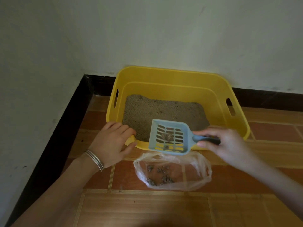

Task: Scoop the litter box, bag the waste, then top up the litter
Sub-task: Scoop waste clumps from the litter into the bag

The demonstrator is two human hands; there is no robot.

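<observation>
**Inspector:** What lay nearest the camera?

**Clerk:** A clear plastic bag [203, 164], its mouth open, lay on the tiled floor [147, 208] at lower centre of the frame. Several dark clumps [157, 176] lay inside it.

**Inspector:** And the hands?

**Clerk:** The right hand [227, 143], right of centre, pinched the dark handle of the blue scoop [187, 128] between thumb and fingers. The slotted head was held over the box's near rim, its front edge just above the bag in the frame. One waste clump [168, 136] rested on the slots.

**Inspector:** The left?

**Clerk:** The left hand [111, 143], with metal bangles [95, 159] at the wrist, gripped the near left corner of the yellow litter box [164, 76]. Its fingers were curled over the rim and the thumb lay below it.

**Inspector:** The box itself?

**Clerk:** It stood at centre frame against the white wall [164, 30], with a dark skirting [262, 95] running behind it. Grey-brown litter [155, 110] covered its bottom.
</observation>
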